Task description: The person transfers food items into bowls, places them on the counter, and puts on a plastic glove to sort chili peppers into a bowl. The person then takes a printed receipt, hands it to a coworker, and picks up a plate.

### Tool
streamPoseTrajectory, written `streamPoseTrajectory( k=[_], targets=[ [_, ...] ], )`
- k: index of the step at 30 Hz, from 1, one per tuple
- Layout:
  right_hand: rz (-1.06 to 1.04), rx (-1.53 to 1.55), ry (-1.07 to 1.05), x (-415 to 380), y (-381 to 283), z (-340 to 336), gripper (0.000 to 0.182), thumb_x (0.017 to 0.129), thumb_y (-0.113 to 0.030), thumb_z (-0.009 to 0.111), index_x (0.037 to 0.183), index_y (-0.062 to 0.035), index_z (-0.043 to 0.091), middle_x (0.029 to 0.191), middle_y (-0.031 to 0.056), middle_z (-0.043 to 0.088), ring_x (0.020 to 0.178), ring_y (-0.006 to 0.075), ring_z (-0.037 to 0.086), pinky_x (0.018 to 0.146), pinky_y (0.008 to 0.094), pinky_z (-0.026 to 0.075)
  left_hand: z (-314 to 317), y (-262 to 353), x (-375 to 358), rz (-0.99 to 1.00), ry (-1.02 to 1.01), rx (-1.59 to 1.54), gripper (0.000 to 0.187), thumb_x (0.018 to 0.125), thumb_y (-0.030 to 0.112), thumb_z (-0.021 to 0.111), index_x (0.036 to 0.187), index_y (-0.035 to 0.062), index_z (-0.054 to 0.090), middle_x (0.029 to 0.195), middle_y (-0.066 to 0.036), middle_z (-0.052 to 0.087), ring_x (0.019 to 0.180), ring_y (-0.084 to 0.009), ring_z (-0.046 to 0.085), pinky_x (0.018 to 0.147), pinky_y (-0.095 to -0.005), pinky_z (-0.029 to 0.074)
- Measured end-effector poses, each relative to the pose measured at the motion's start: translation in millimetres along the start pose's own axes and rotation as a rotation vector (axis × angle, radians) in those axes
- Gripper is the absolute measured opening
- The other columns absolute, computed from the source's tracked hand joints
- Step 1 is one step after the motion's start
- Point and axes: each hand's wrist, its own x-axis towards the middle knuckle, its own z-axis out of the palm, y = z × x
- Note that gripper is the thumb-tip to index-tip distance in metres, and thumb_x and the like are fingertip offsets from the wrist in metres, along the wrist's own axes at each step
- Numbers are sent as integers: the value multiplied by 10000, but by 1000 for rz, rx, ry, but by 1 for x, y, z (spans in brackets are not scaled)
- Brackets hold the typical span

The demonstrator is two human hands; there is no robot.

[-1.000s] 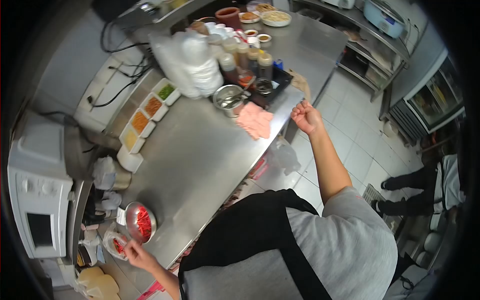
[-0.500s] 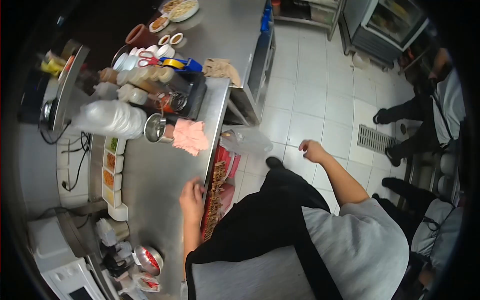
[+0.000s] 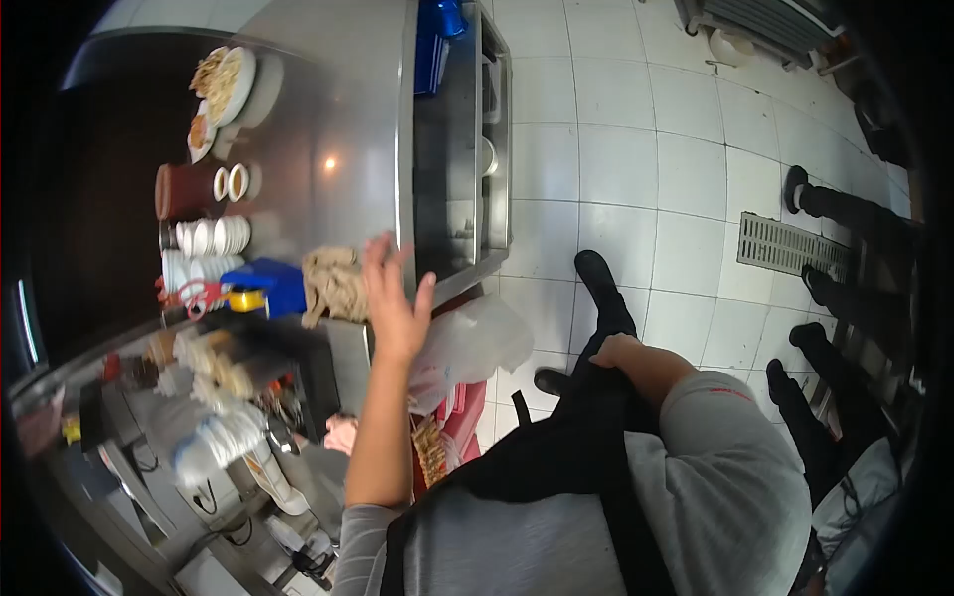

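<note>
Fingers [image 3: 376, 264] spread apart on the bare left hand [image 3: 397, 323], next to a crumpled beige cloth [image 3: 332, 286] on the shiny steel desk [image 3: 333, 109], left of centre; right hand [image 3: 616, 351]'s right of centre, can't tell its grip.

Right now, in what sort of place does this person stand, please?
Probably a restaurant kitchen: a stainless-steel counter carries small sauce cups and a white dish of food, and a drain grate is set in the tiled floor.

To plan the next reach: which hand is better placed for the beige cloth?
Probably the left hand: open, it appears beside the beige cloth, while the right hand is by the black trouser leg, away from the counter.
</note>
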Motion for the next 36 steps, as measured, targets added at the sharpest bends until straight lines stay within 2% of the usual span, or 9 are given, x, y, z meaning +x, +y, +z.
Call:
streamPoseTrajectory(
  k=[3,6,10,14,19,21,27,33,36],
  targets=[
    [81,-19,-35,61,10,-51,451,868,-376,541,1195,-71,608,1283,151,543,1191,304,518,954,411,444,22,-13,72,-111,-86,261,834,719,293,739,1422,151,314,1491,-173,216,1371,-408,183,1070,-543,191],
    [111,-67,-2,149,-2,-128,398,873,-321,541,1162,-62,626,1269,154,548,1163,306,536,945,411,452,29,-11,100,-171,-106,235,852,695,192,746,1422,104,310,1488,-195,216,1362,-415,198,1076,-493,220],
    [-272,-99,428,234,-90,-243,247,824,-90,540,1036,-76,667,1201,106,577,1132,270,543,922,398,457,35,-15,104,-192,-160,147,848,712,7,682,1436,49,245,1505,-201,141,1401,-366,150,1106,-417,229],
    [-607,10,621,284,-189,-331,377,841,-165,510,1198,-64,574,1322,120,485,1241,279,447,1008,382,391,35,-26,104,-160,-220,151,789,767,22,613,1438,12,198,1498,-256,102,1400,-386,133,1108,-423,193],
    [-514,-508,554,307,-226,-377,569,891,-267,511,1417,-115,357,1462,85,345,1391,309,207,1065,640,113,34,-32,100,-174,-233,245,793,775,101,599,1442,23,176,1483,-304,100,1397,-408,127,1110,-469,131],
    [-397,-653,593,354,-218,-358,537,900,-304,459,1409,-165,361,1385,49,438,1324,230,317,1118,553,110,35,-35,100,-145,-232,239,819,753,102,609,1443,25,175,1477,-315,121,1395,-418,121,1110,-487,105],
    [-373,28,1053,211,-103,-338,511,784,-129,545,1293,-119,489,1130,69,572,1121,243,481,953,542,302,31,-36,104,-128,-222,158,809,730,47,651,1422,23,232,1466,-329,142,1368,-477,163,1099,-541,94],
    [-794,-92,919,8,-101,-295,666,659,-146,657,1302,-114,488,983,57,574,1001,249,504,910,524,314,27,-27,108,-177,-178,178,780,693,46,698,1383,57,333,1456,-273,247,1352,-474,206,1081,-547,166],
    [-1066,-149,825,-16,-153,-269,546,753,-129,542,1292,-63,484,1046,94,586,1053,239,504,923,509,309,25,-24,107,-189,-146,186,745,694,103,710,1362,63,382,1456,-248,268,1346,-461,229,1078,-530,180]
  ],
)
